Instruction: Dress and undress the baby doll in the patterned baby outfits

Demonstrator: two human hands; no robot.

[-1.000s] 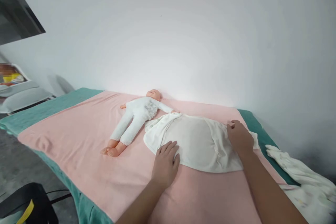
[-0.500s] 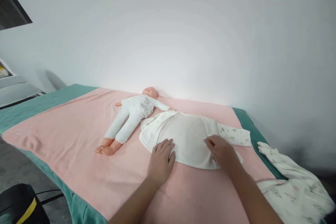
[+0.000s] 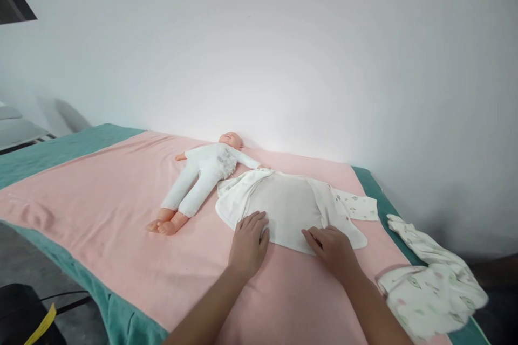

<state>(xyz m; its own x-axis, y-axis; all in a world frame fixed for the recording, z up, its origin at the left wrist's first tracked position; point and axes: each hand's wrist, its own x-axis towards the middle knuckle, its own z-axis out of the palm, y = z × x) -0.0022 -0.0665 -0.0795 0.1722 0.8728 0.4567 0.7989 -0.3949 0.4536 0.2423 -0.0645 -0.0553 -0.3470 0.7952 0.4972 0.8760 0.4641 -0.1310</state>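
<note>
Resting on the near edge of the white baby shirt point(image 3: 287, 199), right of the doll point(image 3: 206, 170), my left hand point(image 3: 249, 242) lay with fingers slightly spread, my right point(image 3: 332, 248) with fingers curled.

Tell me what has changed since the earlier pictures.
The right hand moved from the sleeve side of the white baby top to its near edge, closer to the left hand. The patterned sleeve, mostly hidden before, now shows. The left hand and the doll stayed put.
</note>
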